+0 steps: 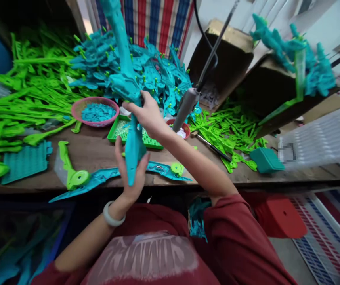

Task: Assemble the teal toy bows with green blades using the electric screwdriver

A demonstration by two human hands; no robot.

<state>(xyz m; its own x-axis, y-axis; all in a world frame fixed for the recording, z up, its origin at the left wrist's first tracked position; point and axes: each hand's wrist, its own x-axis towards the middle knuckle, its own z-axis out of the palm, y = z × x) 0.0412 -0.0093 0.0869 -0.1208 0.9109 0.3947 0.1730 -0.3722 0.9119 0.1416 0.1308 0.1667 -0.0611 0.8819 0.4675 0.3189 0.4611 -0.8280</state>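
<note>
A long teal plastic toy part is held upright in front of me, over the table. My right hand grips it near the middle, with thumb and fingers closed round the shaft. Its broad lower end sits in my left hand, thumb on one side and fingers on the other. Behind my left hand, a curved teal bow-shaped piece lies along the table's front edge, partly hidden by that hand. It carries a green wheel on the right and a green arm with a wheel on the left.
A grey power screwdriver hangs over the table. Behind are a pink basket of teal bits, a green perforated tray and a teal heap. Green parts pile at left. A hammer and teal box lie right.
</note>
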